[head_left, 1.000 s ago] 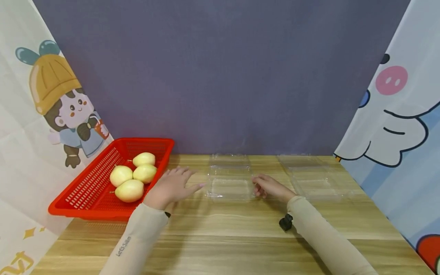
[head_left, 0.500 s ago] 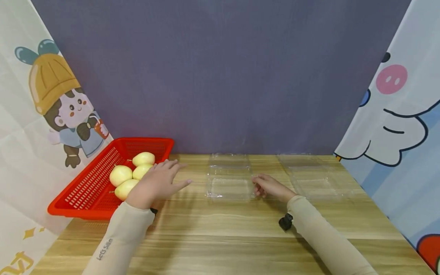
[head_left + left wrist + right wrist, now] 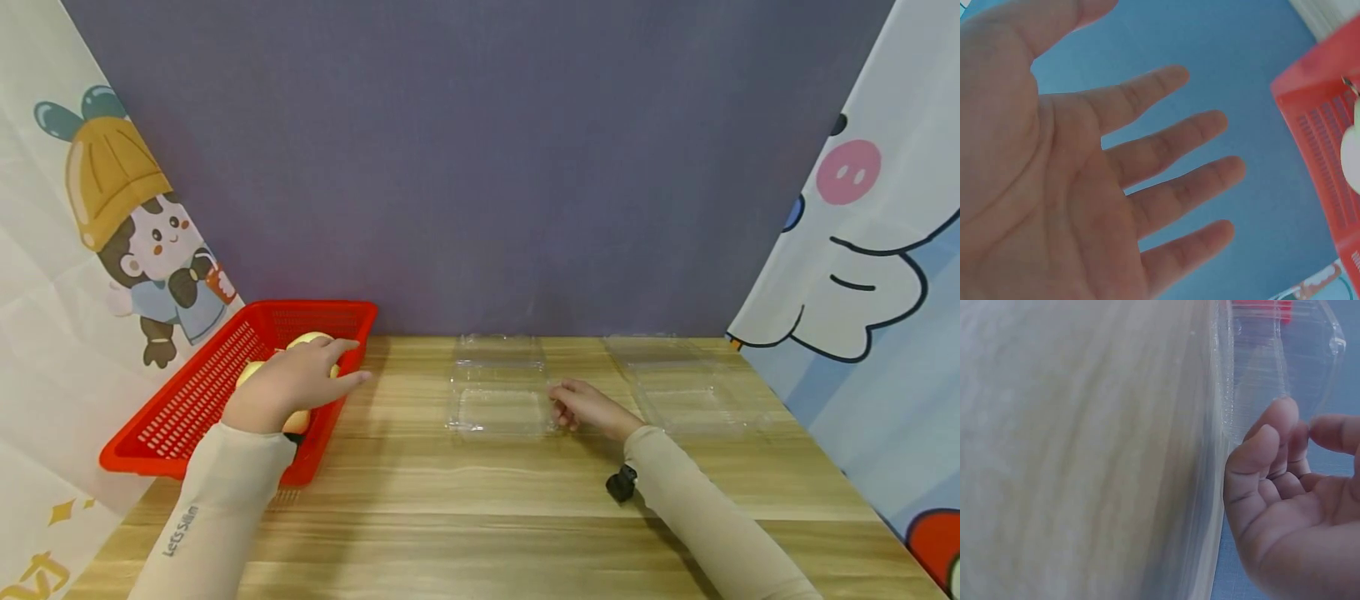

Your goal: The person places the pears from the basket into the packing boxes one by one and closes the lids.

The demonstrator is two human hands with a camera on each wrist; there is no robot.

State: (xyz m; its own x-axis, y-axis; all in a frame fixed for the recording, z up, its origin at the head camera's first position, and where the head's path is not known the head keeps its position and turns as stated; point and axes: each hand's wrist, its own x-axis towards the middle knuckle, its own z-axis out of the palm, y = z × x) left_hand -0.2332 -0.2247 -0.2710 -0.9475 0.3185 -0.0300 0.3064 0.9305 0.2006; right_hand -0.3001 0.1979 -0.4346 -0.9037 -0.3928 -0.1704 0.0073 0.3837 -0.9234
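Observation:
My left hand (image 3: 288,385) hovers over the red plastic basket (image 3: 311,454), its fingers stretched out and slightly spread. Beneath it lie pale yellow pears (image 3: 310,337), mostly covered by the hand. In the left wrist view the bare palm (image 3: 1079,181) holds nothing, and a pear (image 3: 1352,159) shows in the basket (image 3: 1310,78) at the right edge. An opened clear plastic clamshell box (image 3: 498,410) stands mid-table. With curled fingers, my right hand (image 3: 592,410) pinches its right edge; in the right wrist view thumb and index finger meet at the box's rim (image 3: 1266,369).
A second clear clamshell box (image 3: 693,407) stands opened to the right, beyond the right hand. Behind the wooden table (image 3: 480,517) rises a grey-blue backdrop (image 3: 487,167). Printed cloths hang on both sides.
My left hand has moved leftward from beside the clear box to above the pears in the basket, staying outstretched. The right hand keeps its place at the box's edge.

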